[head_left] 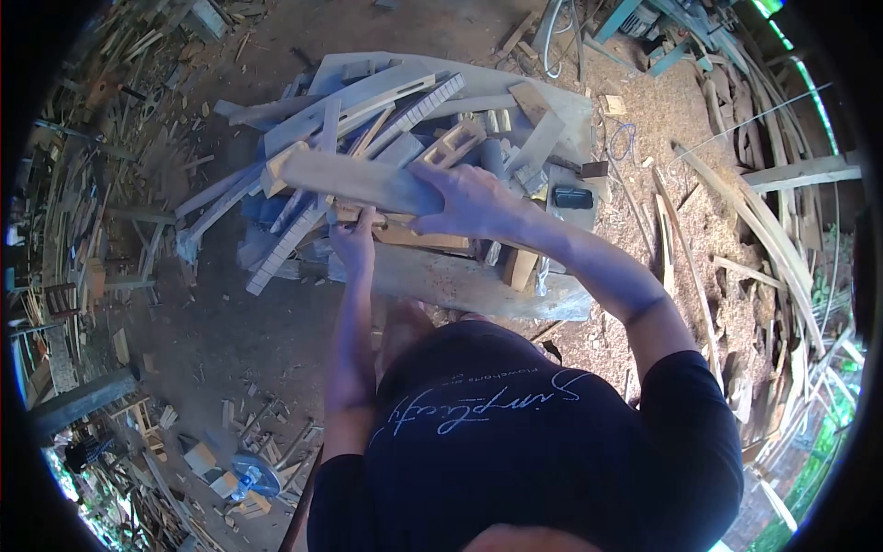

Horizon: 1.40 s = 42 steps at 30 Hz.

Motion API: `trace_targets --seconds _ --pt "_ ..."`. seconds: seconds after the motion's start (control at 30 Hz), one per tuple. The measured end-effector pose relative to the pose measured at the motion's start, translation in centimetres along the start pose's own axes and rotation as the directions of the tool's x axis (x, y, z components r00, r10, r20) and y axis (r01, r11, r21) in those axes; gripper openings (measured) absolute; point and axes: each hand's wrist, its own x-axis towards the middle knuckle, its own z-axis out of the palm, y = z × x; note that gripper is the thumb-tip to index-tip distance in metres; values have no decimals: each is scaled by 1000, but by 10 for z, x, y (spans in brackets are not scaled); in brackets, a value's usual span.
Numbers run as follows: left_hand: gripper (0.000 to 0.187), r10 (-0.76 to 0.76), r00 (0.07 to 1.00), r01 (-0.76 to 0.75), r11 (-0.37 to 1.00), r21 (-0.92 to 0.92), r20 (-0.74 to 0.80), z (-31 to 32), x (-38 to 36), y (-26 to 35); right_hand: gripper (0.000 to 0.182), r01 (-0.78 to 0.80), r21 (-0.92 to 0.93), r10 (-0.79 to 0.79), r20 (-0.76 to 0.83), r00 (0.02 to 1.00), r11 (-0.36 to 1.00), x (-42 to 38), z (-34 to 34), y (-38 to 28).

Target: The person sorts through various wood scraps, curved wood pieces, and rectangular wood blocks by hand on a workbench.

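A thick wooden board [354, 179] is raised over the workbench, slanting a little across the view. My right hand [469, 202] is wrapped around its right end, thumb and fingers on opposite edges. Below the board's middle, my left hand [353, 241] is closed with its fingertips pressed together at a piece of wood; the board partly covers what it holds. Just under both hands lies a light wooden piece [423, 238]. Behind the board, a slotted wooden block [455, 142] rests among the heap.
The low workbench [441, 274] carries a heap of planks, including a long strip with dark cross marks [280, 253] and a curved slotted piece [368, 103]. A black tray-like object [573, 198] sits on its right. Wood shavings [644, 294] and long boards [763, 216] lie to the right.
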Motion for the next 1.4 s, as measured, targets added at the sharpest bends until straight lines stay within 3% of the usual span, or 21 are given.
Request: trace_targets --seconds 0.07,0.3,0.43,0.53,0.63,0.67,0.73,0.77,0.8,0.83,0.87,0.9,0.93,1.0,1.03,1.1,1.17,1.23,1.27,1.3,1.4 --pt "35 -1 1000 -1 997 74 26 -4 -4 4 71 92 151 -67 -159 985 984 -4 -4 -7" --pt "32 215 977 -215 976 37 5 16 -25 18 73 272 47 -247 -297 922 961 -22 -19 -37" --pt "46 508 846 -515 702 492 160 13 -25 -12 73 338 117 -295 -284 912 934 -16 11 0" --pt "44 88 996 -89 982 169 13 22 -24 -17 66 20 -94 -27 -79 997 995 -10 13 19" --pt "44 105 994 -107 993 -49 -39 23 -24 1 65 133 74 -117 -189 975 988 -18 -15 -8" --pt "34 40 998 -27 977 213 -57 17 -25 4 65 126 76 -109 -194 975 989 -18 -10 -11" --pt "22 72 997 -46 821 569 -23 1 -11 -27 60 153 197 -118 -180 977 968 -18 0 -13" --pt "19 406 808 -485 47 873 427 -22 2 -80 58 46 95 -44 -24 999 994 -19 0 -13" --pt "19 66 909 -411 309 857 412 -39 14 -98 55 -77 -15 78 113 991 997 -16 3 -8" --pt "25 493 826 -532 522 666 274 -63 28 -198 70 17 -29 -13 109 994 999 -8 29 22" --pt "33 194 979 -203 926 319 61 -62 26 -181 72 -78 75 62 201 978 994 -15 23 18" --pt "43 -244 969 248 962 -111 51 -64 31 -147 73 9 62 -9 9 1000 998 -19 46 31" --pt "46 -50 999 49 990 131 8 -54 11 -118 75 -95 110 94 14 995 989 -27 44 26" --pt "53 -297 955 296 954 44 17 -50 19 -113 78 -205 176 208 1 978 963 -45 51 24" --pt "53 -281 959 279 959 47 47 -38 16 -77 76 -172 275 194 -54 980 946 -48 65 33" --pt "53 -375 906 129 691 711 199 -14 -9 20 75 -129 377 193 -138 971 917 -52 87 47" --pt "48 -256 938 76 808 585 231 -10 -1 -21 77 -104 478 225 -202 953 872 -63 104 62" --pt "44 87 854 -251 932 260 513 10 -3 -24 76 -126 458 263 -250 932 880 -77 110 73" --pt "42 250 751 -528 783 328 612 18 1 -23 78 -139 476 269 -216 939 869 -85 111 78" --pt "42 259 730 -544 781 308 633 28 0 -25 80 -151 494 271 -181 946 856 -95 108 82" --pt "41 -13 777 -148 968 203 630 55 -2 -30 85 -28 574 239 -296 925 819 -125 100 89"
